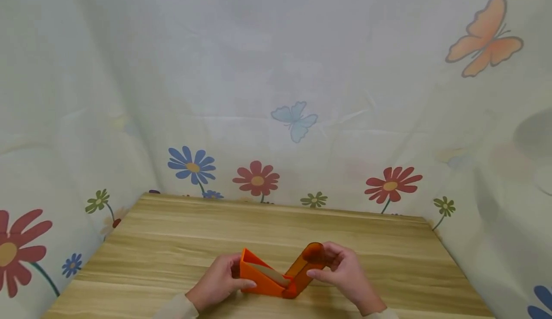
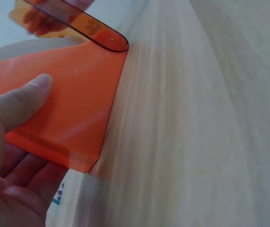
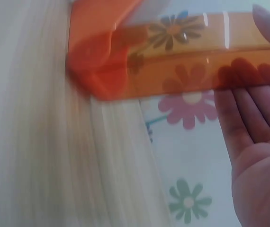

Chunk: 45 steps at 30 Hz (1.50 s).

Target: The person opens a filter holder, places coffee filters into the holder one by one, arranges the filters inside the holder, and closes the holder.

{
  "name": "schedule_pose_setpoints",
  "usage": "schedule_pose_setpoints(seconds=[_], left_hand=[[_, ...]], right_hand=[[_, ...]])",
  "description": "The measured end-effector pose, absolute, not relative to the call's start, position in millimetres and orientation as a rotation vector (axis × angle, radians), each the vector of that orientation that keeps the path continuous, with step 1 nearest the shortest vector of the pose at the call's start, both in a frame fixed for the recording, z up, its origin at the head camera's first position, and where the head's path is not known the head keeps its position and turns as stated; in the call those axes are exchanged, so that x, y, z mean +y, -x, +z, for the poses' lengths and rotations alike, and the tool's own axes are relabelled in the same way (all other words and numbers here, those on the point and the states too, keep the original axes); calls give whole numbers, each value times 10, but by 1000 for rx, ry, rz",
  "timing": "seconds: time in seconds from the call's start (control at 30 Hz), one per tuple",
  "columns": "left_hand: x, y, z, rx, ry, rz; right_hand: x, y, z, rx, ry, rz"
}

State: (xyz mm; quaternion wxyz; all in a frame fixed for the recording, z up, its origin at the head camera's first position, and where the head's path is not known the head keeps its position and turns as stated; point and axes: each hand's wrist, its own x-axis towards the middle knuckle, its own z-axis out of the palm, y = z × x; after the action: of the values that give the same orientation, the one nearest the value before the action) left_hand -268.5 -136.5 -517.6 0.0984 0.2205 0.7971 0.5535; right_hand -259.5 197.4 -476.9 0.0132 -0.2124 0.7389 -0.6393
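Note:
An orange plastic case [image 1: 264, 280] with a wide end on the left stands low over the table, its translucent orange cover [image 1: 299, 273] swung up to the right from a rounded pivot end. My left hand [image 1: 220, 278] grips the wide end, thumb [image 2: 26, 101] flat on the ribbed face and fingers beneath. My right hand [image 1: 347, 278] pinches the cover near its free end; the right wrist view shows the fingers [image 3: 248, 113] behind the see-through strip [image 3: 173, 71]. A greyish surface [image 1: 267, 272] shows inside the case's opening.
The wood-grained table [image 1: 207, 228] spreads beneath and beyond both hands. Around its back and sides hangs a pale curtain [image 1: 241, 60] printed with flowers and butterflies. Light sleeves [image 1: 178, 308] show at the lower edge.

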Motion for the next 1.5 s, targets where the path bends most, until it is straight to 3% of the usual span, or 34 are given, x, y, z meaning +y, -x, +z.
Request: schedule_pose_setpoints(seconds=[0.83,1.5], left_hand=[[-1231,2839,-5196,2319,-683,1653],[-1179,2850,-5203,2370,-750,1641]], right_hand=[[1184,2701,-4560,2519,644,-1710],[1081,2723,-4638,2609,743,-1561]])
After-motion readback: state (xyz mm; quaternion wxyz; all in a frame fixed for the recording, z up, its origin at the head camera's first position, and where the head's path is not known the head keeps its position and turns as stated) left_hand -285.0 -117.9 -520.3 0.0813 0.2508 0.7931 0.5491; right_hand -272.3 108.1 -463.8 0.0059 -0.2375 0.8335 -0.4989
